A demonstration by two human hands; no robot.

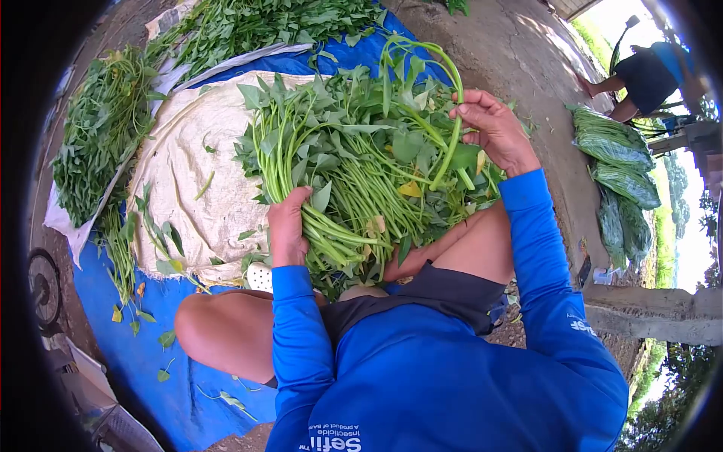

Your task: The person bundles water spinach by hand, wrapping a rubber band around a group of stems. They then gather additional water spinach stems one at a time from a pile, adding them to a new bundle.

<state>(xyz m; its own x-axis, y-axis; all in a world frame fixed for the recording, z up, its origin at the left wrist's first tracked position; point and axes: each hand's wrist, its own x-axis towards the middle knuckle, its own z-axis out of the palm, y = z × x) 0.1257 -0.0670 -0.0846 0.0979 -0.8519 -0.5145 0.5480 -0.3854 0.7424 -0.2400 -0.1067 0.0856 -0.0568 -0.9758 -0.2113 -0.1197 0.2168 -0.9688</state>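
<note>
My left hand (288, 228) is closed round a bunch of water spinach (279, 154), its cut stem ends pointing right and its leaves spreading up and away. In my right hand (493, 128), a long bent stem of water spinach (456, 79) is pinched between thumb and fingers, raised above the rest. Between the two hands lies a thick heap of water spinach (384, 188) with a few yellow leaves in it. My crossed legs are close to this heap.
A pale woven sack (199, 188) lies on a blue tarp (218, 392). More greens are piled at the left (102, 135) and top (263, 26). Bagged bundles (617, 162) rest on the concrete at right, near another person (644, 79). A bicycle wheel (44, 290) stands far left.
</note>
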